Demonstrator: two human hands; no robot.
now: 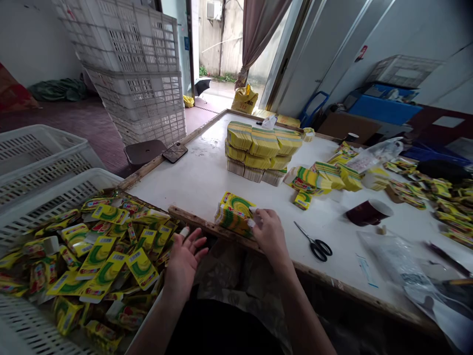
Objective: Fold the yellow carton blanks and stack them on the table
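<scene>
The right hand (271, 234) touches 1 yellow carton stack (233, 213)

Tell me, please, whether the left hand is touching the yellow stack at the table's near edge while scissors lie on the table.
Not quite: in the head view, the right hand touches that yellow stack, while the left hand is apart from it. The scissors do lie on the table.

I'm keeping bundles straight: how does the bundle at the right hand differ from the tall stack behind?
The bundle is one low row; the stack has three layers. The bundle sits at the table's near edge, right hand on it; the stack stands farther back, untouched. Both show yellow.
</scene>
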